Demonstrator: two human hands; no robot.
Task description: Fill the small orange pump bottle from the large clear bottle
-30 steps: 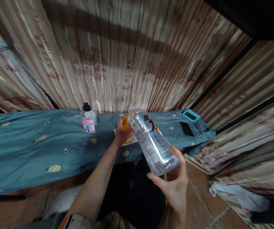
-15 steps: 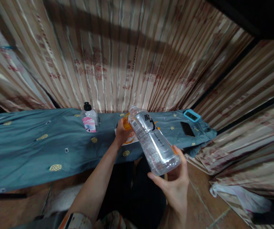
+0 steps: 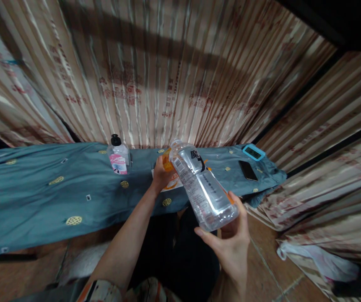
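One clear bottle (image 3: 196,180) is slanting above the near edge of the cloth (image 3: 105,201), the right hand (image 3: 232,239) is holding its base, the left hand (image 3: 159,175) is gripping an orange thing (image 3: 167,161), maybe a cup, near its mouth, and weak fingertip hold could be letting it slip.

Clear bottle (image 3: 203,184) tilted, right fingers (image 3: 210,239) at base; teal cloth (image 3: 101,201)

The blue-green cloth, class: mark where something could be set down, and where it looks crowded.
Bare cloth shows in a wide stretch left of the pink-labelled bottle, between that bottle and the left hand, and between the clear bottle and phone. It's crowded mid-cloth, around the orange item and printed sheet.
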